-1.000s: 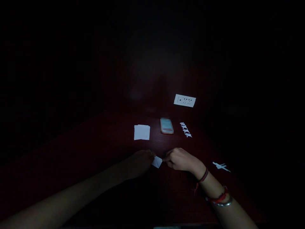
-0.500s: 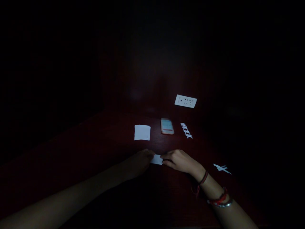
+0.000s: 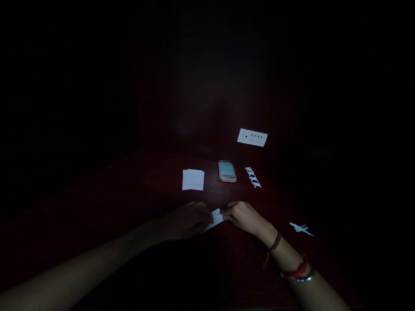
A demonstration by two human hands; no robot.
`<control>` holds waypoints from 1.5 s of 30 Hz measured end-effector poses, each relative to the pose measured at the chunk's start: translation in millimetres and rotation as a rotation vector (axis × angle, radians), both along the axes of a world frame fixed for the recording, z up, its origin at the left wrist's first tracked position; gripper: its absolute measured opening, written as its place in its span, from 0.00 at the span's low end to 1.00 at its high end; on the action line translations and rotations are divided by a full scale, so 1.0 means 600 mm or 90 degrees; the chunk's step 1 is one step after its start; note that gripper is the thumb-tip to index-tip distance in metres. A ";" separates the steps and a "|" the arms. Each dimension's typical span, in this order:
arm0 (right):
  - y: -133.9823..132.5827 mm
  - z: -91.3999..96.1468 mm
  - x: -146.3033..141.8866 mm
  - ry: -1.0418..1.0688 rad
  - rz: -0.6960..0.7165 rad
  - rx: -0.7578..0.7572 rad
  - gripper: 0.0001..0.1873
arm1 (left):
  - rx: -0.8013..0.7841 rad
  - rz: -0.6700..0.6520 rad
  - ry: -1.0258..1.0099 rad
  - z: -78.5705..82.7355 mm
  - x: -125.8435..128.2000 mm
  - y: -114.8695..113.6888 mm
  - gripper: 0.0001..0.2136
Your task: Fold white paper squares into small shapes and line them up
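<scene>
A small piece of white paper (image 3: 216,217) lies tilted on the dark red table, between my two hands. My left hand (image 3: 194,219) grips its left part, with the fingers covering that end. At the paper's right edge, my right hand (image 3: 241,215) pinches a corner between thumb and fingers. Just beyond my left hand sits a stack of white paper sheets (image 3: 193,179). Red cords and a silver bangle circle my right wrist and forearm.
A pixelated, light blue flat item (image 3: 227,171) lies past my hands. To its right is a row of small folded white papers (image 3: 253,177). Several thin paper strips (image 3: 301,229) lie at far right. A socket panel (image 3: 252,137) sits at the back. Surroundings are dark.
The paper has turned, its right end now higher than its left. My left hand has shifted over more of it, and my right fingers have closed in at its corner.
</scene>
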State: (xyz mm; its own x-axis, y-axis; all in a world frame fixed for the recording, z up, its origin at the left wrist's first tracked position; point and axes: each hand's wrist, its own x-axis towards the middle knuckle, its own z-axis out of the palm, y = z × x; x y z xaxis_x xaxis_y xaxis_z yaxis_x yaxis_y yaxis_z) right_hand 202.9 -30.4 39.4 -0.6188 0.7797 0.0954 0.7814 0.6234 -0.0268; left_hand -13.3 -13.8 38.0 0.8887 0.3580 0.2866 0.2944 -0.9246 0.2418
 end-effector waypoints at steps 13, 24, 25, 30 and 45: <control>0.006 -0.007 -0.002 0.044 -0.046 0.070 0.11 | 0.056 -0.022 0.004 -0.035 -0.009 0.030 0.14; 0.009 -0.009 0.006 0.008 -0.028 0.038 0.12 | 0.066 -0.049 0.017 -0.024 -0.007 0.015 0.13; 0.009 -0.009 0.006 0.003 -0.031 0.044 0.12 | 0.080 -0.047 0.020 -0.027 -0.009 0.018 0.14; 0.006 -0.003 0.005 -0.024 -0.064 0.081 0.12 | 0.115 -0.040 0.041 -0.033 -0.012 0.027 0.15; 0.009 0.005 0.026 0.136 0.086 -0.126 0.26 | 0.110 0.005 0.028 -0.047 -0.021 0.042 0.14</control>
State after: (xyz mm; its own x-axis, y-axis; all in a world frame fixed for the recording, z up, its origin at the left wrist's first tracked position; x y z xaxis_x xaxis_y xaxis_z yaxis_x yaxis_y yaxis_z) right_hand 218.6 -24.7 42.1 -0.7000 0.7086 0.0890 0.6559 0.6872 -0.3125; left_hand -25.9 11.2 9.5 0.8988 0.3140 0.3059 0.3088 -0.9488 0.0663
